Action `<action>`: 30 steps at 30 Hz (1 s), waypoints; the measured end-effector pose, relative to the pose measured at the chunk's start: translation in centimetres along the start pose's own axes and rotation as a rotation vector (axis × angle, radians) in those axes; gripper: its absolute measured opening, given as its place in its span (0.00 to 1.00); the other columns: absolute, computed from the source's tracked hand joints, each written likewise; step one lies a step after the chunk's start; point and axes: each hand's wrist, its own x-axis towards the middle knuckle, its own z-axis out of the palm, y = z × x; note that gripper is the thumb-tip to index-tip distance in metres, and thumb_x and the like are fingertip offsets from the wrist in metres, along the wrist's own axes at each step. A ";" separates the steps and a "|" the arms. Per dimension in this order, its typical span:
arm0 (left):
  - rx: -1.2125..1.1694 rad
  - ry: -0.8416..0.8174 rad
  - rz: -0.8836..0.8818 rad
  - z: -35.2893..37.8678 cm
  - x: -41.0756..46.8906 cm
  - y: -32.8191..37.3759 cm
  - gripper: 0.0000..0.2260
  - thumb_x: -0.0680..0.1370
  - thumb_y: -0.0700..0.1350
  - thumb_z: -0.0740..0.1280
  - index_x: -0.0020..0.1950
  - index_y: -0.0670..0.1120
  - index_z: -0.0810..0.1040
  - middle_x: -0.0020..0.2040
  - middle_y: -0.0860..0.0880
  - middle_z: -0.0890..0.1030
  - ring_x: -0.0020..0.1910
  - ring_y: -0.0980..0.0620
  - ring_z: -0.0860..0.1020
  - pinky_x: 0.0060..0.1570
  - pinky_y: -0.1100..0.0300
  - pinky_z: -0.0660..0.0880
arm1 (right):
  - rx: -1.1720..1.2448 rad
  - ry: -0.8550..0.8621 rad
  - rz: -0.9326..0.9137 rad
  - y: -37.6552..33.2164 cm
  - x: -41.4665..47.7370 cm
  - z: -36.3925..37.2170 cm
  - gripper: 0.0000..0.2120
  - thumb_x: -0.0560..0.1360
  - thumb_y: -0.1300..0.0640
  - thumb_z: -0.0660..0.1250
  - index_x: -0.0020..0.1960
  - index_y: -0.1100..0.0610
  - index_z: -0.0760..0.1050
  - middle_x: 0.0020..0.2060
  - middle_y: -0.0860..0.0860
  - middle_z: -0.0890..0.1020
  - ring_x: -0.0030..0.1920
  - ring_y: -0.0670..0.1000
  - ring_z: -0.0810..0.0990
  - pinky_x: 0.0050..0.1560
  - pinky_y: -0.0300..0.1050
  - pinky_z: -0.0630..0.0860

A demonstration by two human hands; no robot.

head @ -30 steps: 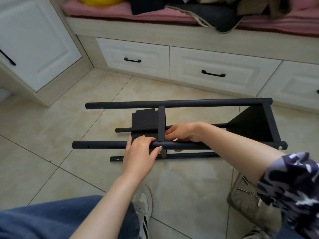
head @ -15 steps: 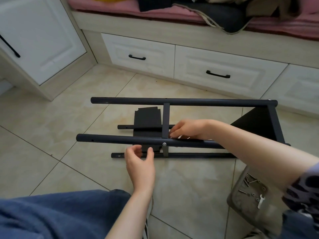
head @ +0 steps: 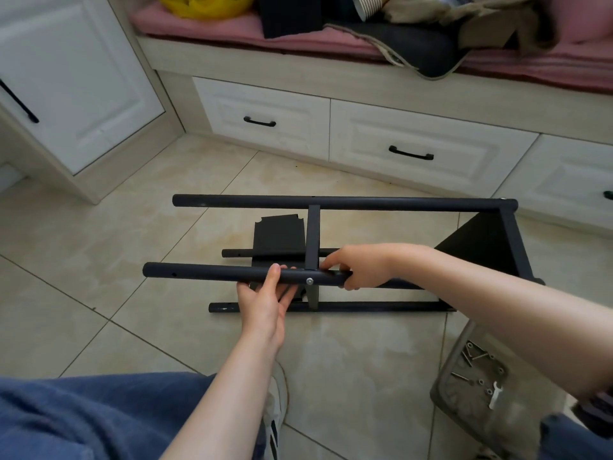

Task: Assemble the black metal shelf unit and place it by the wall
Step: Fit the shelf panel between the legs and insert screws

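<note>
Beige floor tiles (head: 99, 293) fill a room edged with white cabinetry, seen from above by someone sitting low. Nearest the viewer is a knee in blue jeans (head: 83, 419) and a striped shoe (head: 277, 403). At lower right, a tray (head: 464, 403) holds loose screws, nuts and a small white wrench (head: 496, 395).

Just beyond lies the black metal shelf unit (head: 365, 204), on its side on the floor directly ahead of both hands. Its long axis runs left to right across the view. Both hands meet on the nearest raised pole (head: 205, 272). The left hand (head: 265, 298) reaches straight forward and grasps the pole from below, thumb hooked over the top. The right hand (head: 360, 265) comes in from the right with the forearm extended, its fingers wrapped around the same pole. Between the two hands sits a silver bolt (head: 310, 280), where a short crossbar (head: 312, 237) joins the pole. The left hand is slightly nearer the bolt, so tightening it likely falls there.

Behind the frame stand white drawers (head: 411, 144) under a pink cushioned seat (head: 298, 38).
</note>
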 end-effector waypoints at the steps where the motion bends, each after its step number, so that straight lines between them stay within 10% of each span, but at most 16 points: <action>1: -0.010 -0.010 -0.004 0.2 0.0 0.1 0.10 0.81 0.35 0.66 0.58 0.46 0.69 0.56 0.38 0.80 0.52 0.43 0.84 0.47 0.49 0.83 | -0.026 0.020 -0.003 -0.1 -0.2 0.1 0.21 0.77 0.64 0.62 0.68 0.51 0.72 0.50 0.54 0.82 0.48 0.57 0.80 0.49 0.48 0.75; 6: -0.014 -0.046 0.009 1.3 0.5 0.3 0.12 0.82 0.34 0.65 0.62 0.45 0.67 0.55 0.37 0.80 0.55 0.39 0.82 0.56 0.40 0.80 | -0.106 0.144 -0.006 -0.1 -1.1 -0.5 0.21 0.77 0.65 0.63 0.68 0.52 0.73 0.46 0.50 0.75 0.48 0.56 0.73 0.46 0.48 0.72; 15: -0.036 -0.086 0.032 6.6 1.4 1.6 0.25 0.81 0.34 0.66 0.74 0.47 0.62 0.62 0.36 0.78 0.54 0.42 0.83 0.43 0.47 0.84 | -0.144 0.314 0.037 1.9 -3.6 -3.9 0.20 0.77 0.61 0.61 0.65 0.44 0.75 0.50 0.51 0.81 0.50 0.57 0.78 0.46 0.51 0.76; 30: 0.371 -0.372 0.230 17.9 1.9 10.2 0.22 0.80 0.37 0.69 0.70 0.51 0.66 0.61 0.39 0.79 0.53 0.44 0.84 0.45 0.48 0.84 | 0.190 0.838 0.016 3.9 -5.7 -6.6 0.23 0.77 0.60 0.67 0.68 0.41 0.73 0.52 0.48 0.83 0.52 0.53 0.81 0.53 0.55 0.80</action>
